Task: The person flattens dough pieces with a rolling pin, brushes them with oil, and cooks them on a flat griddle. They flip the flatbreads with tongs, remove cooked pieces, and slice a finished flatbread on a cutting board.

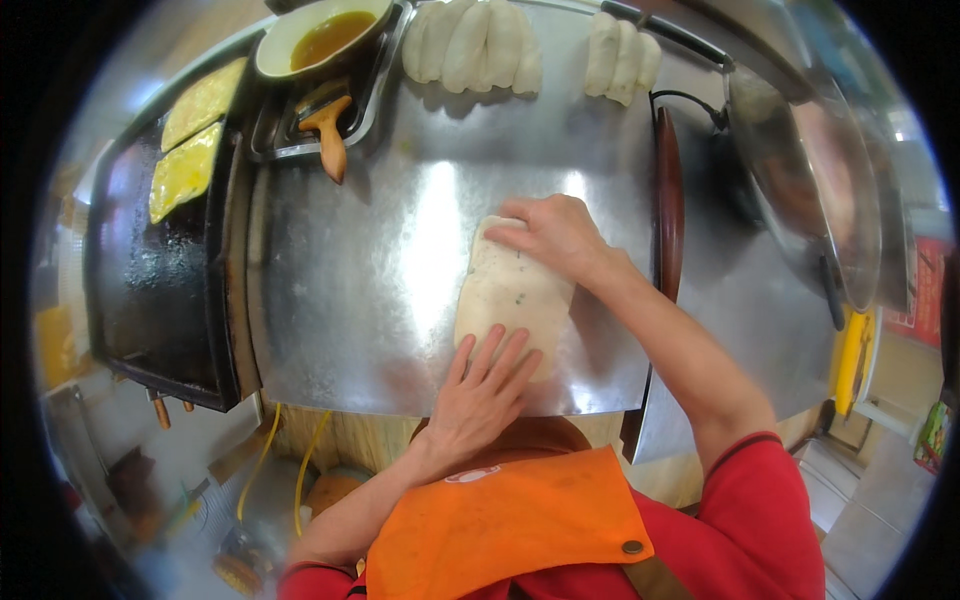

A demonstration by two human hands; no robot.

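Note:
A flat, roughly rectangular sheet of dough (517,289) with green flecks lies on the steel worktop (337,300) before me. Fingers spread, my left hand (487,390) rests flat on its near end. My right hand (551,232) pinches the far edge between thumb and fingers. Rolled dough pieces stand side by side at the back, several in one group (476,49) and more in a smaller group (622,60).
On the left is a black griddle (157,300) with two flatbreads (184,172). Behind stand a bowl of brown liquid (330,41) and a wooden-handled brush (330,135) on a metal tray (364,127). A dark red rolling pin (669,202) and a large metal pan (817,172) are at right.

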